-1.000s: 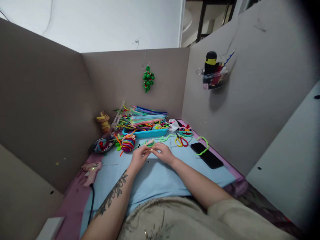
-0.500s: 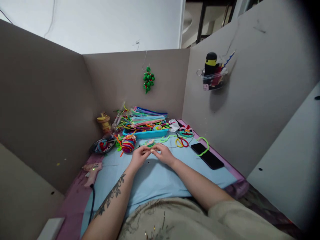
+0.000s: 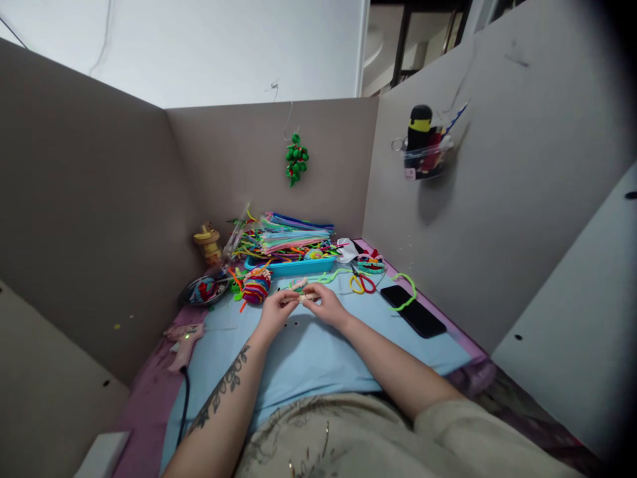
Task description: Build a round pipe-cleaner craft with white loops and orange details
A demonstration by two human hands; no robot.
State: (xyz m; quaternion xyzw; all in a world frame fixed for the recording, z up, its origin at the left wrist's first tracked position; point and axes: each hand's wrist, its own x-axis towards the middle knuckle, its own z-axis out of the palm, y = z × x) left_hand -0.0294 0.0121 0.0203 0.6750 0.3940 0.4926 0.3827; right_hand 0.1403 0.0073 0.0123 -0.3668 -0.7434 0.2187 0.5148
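Small cream-coloured, soft-looking strip (image 3: 303, 299) pinched between fingertips of my left hand (image 3: 277, 311) and right hand (image 3: 326, 307), above the pale-blue-covered bench (image 3: 323, 358). More strip shows than half a second ago; I judge my grip is being adjusted, shaping unfinished.

Black phone (image 3: 424, 322) lying flat — green ornament (image 3: 297, 158) hanging at back partition (image 3: 229, 153).

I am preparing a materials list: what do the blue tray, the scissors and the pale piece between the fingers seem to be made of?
Blue tray: probably smooth plastic, from its even colour and thin rim.
Scissors: handles likely smooth plastic, solid yellow and red; blades too small to tell.
Pale piece between the fingers: looks matte, perhaps fuzzy stem, but mostly covered.
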